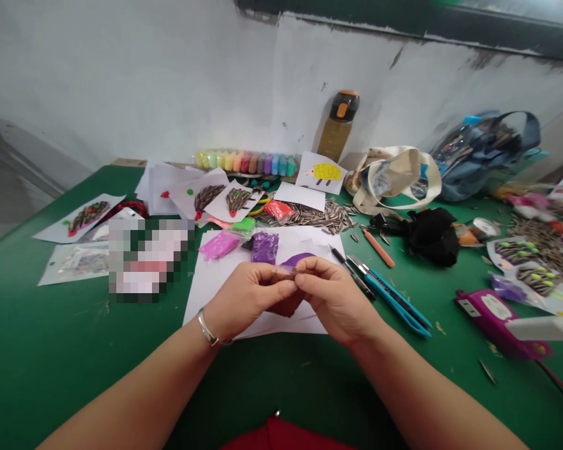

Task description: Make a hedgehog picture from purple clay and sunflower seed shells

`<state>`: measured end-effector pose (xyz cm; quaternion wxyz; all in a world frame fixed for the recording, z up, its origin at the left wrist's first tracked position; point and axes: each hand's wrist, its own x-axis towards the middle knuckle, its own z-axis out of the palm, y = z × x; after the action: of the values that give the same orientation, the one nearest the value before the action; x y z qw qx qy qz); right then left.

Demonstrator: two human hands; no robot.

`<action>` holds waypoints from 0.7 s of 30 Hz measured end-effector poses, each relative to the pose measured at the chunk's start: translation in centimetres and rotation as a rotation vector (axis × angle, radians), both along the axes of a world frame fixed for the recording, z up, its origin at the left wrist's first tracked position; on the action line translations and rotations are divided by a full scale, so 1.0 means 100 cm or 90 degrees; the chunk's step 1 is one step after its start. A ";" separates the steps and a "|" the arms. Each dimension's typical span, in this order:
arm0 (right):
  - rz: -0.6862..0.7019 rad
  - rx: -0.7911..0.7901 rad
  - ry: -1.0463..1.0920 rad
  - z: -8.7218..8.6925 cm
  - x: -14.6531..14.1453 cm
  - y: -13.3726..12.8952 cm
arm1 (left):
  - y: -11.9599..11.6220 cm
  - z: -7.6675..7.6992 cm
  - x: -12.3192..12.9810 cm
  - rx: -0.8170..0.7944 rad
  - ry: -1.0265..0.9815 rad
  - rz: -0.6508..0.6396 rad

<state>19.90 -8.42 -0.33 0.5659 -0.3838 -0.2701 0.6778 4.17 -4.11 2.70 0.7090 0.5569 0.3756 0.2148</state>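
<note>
Over the white paper (206, 281), my left hand (246, 287) and my right hand (331, 294) meet with thumbs and fingertips pinched together. Between them is a brown clay packet (287, 306), gripped along its top edge; the fingers cover part of it. A flat purple piece (296, 258) shows just behind my fingertips. On the paper beyond lie a purple clay packet (265, 247), a pink clay packet (219, 246) and a green clay packet (244, 226). To the right of my right hand are a black pen (354, 274) and blue scissors or tweezers (394, 300).
Sunflower seeds (328, 215) lie heaped at the back beside a red packet (279, 210). Seed-covered hedgehog pictures (237, 199) sit at the back left. A bottle (336, 128), a canvas bag (394, 178), an orange tool (378, 247) and a purple glue gun (497, 322) stand or lie around.
</note>
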 end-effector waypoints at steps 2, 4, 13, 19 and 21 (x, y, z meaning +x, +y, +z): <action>-0.004 -0.010 0.008 0.000 0.000 0.000 | 0.000 0.000 0.000 -0.001 0.002 -0.005; -0.011 -0.015 0.025 0.000 0.000 0.000 | -0.001 0.001 0.001 -0.003 0.001 -0.006; -0.025 -0.008 0.051 -0.001 -0.003 -0.002 | -0.001 0.003 0.000 -0.001 -0.009 -0.009; -0.004 -0.003 0.020 0.001 -0.003 -0.002 | -0.002 0.002 0.002 0.041 0.025 -0.004; -0.009 -0.010 0.013 0.001 -0.005 -0.002 | -0.003 0.000 0.003 0.052 0.034 0.000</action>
<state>19.40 -8.66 -0.27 0.5704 -0.3835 -0.2559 0.6797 4.45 -4.45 2.70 0.6753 0.5909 0.3853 0.2152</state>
